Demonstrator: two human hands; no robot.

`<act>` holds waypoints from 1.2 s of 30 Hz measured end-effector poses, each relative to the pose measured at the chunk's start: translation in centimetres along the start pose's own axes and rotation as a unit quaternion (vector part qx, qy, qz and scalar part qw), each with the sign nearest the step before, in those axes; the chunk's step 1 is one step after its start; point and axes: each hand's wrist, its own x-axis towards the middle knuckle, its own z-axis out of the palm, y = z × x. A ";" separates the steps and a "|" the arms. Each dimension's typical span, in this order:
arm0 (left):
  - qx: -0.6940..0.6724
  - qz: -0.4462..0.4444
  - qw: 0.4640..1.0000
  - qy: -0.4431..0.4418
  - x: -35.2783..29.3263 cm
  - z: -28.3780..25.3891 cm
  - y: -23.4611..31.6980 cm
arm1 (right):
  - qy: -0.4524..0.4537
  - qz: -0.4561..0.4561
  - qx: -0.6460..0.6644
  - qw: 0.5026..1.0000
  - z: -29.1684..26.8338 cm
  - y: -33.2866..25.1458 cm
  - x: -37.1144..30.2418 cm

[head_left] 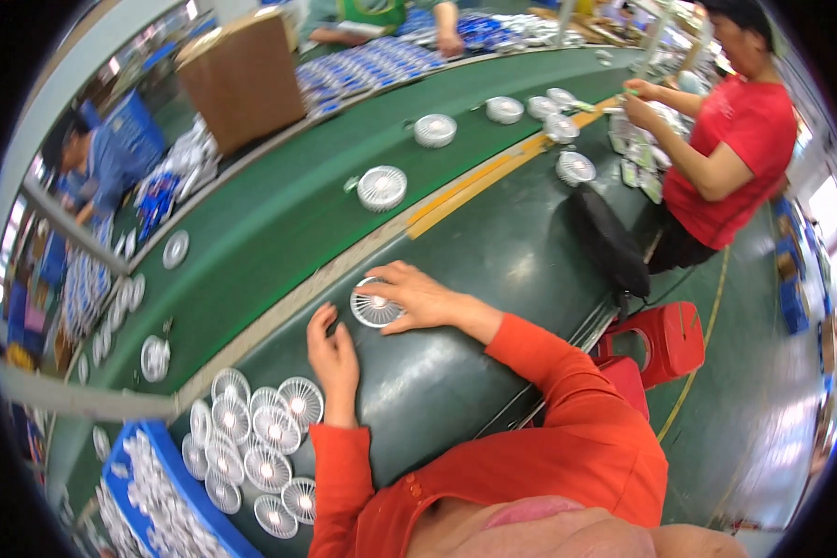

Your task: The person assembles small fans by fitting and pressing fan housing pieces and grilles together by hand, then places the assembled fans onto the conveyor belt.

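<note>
On the dark green work table (437, 381), a white round fan head with a spoked grille (368, 312) lies under my right hand (418, 296). The fingers and thumb of that hand curl over its rim and hide part of it. Just left of the fan head, my left hand (334, 358) is raised with thumb and fingers apart, holding nothing. Closer to me, to the left of my left forearm, several similar fan heads (268, 468) sit in a loose, partly overlapping pile.
A blue bin (192, 479) full of small white parts stands left of the pile. Beyond the table edge runs a green conveyor belt (288, 232) carrying spaced fan units (381, 189). A co-worker in red (730, 139) works at right, near a black elongated object (604, 242) and red stools (670, 344).
</note>
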 end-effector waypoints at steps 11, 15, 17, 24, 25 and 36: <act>-0.012 -0.024 1.000 -0.011 -0.4 0.4 0.3 | 0.107 0.046 -0.078 0.990 5.6 2.2 6.3; 0.007 -0.004 1.000 -0.008 -0.3 0.4 0.7 | 0.102 0.056 -0.052 0.992 6.0 1.2 7.2; 0.022 0.001 1.000 -0.006 -0.3 0.4 1.0 | 0.115 0.054 -0.040 0.991 6.1 1.3 7.5; 0.049 0.003 0.999 -0.005 -0.3 0.5 1.2 | 0.124 0.052 -0.029 0.991 6.4 1.5 7.9; 0.049 0.003 0.999 -0.004 -0.3 0.4 1.3 | 0.122 0.050 -0.027 0.991 6.4 1.4 7.9; 0.053 0.002 0.999 -0.004 -0.3 0.4 1.7 | 0.131 0.055 -0.014 0.990 6.0 1.3 7.9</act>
